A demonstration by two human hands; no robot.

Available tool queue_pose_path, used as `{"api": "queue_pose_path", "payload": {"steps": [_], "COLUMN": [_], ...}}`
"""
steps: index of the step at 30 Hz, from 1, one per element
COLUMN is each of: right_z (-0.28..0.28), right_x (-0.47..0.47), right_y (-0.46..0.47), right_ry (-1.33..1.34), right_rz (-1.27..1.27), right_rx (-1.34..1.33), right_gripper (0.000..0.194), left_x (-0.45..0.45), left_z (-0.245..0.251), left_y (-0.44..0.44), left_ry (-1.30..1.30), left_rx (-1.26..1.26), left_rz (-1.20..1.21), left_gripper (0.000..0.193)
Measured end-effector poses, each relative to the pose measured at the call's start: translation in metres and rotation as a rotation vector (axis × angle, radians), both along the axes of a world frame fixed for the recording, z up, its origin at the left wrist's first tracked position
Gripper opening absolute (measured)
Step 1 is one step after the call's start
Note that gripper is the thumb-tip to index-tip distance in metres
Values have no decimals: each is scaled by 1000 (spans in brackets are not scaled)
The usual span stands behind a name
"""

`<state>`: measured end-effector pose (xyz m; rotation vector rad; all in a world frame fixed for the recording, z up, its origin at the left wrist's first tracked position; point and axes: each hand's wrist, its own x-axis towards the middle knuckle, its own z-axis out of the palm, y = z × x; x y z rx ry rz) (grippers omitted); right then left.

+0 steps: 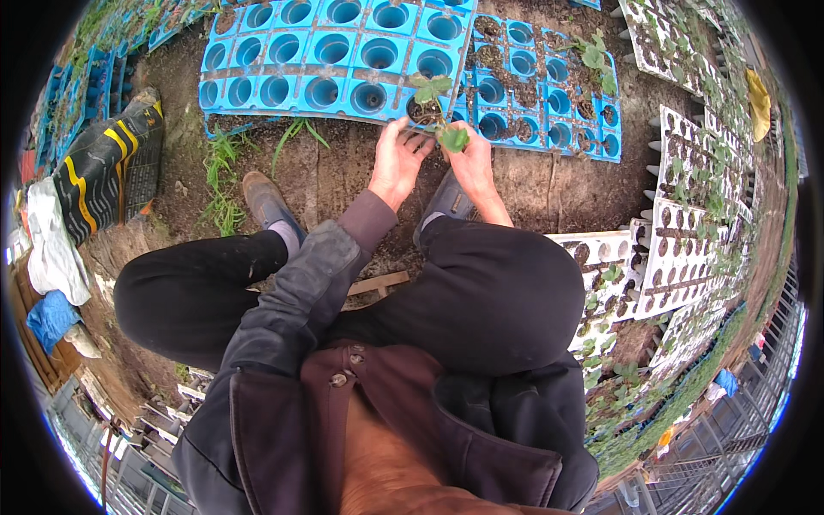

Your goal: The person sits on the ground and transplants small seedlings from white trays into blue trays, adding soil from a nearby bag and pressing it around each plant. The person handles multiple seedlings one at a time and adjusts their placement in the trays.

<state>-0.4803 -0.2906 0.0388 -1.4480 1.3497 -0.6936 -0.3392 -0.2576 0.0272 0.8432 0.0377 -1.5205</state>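
A blue plastic cell tray [302, 71] with mostly empty round cells lies before me. A small leafy seedling [432, 90] rises from the soil-filled cell at its near right corner, and one of its leaves hangs over the tray's edge. My right hand [470, 158] has its fingertips pinched at that low leaf and its stem. My left hand [400, 161] is just to the left, palm up with fingers partly curled, near the tray's edge; nothing is plainly held in it. A second blue tray [537, 125], with soil and some plants, lies on the right, partly under the first.
White seedling trays [685, 257] with plants line the right side. A black sack with yellow stripes [109, 167] lies at the left beside more blue trays [96, 84]. Grass [222, 180] grows near my left shoe [273, 199]. A wooden piece [380, 283] lies between my legs.
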Motion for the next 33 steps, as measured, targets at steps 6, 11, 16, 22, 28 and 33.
{"api": "queue_pose_path", "payload": {"steps": [6, 11, 16, 22, 28, 33], "right_z": [8, -8, 26, 5, 14, 5], "right_x": [-5, -35, -5, 3, 15, 3], "right_y": [8, -8, -29, -36, -32, -31], "right_ry": [72, 132, 10, 19, 12, -20], "right_rz": [388, 215, 140, -5, -44, 30], "right_rx": [169, -83, -230, -246, -162, -259], "right_gripper": [21, 24, 38, 26, 20, 23], "left_x": [-10, -2, 4, 24, 31, 46], "left_z": [0, 22, 25, 59, 44, 62], "left_y": [-17, 2, 17, -36, -51, -13], "left_ry": [-273, -198, -1023, -2137, -2051, -1073], "left_rx": [31, 118, -29, -589, -642, -408], "left_rz": [-56, -138, -140, -279, -368, -463], "left_gripper": [41, 30, 19, 30, 15, 13]}}
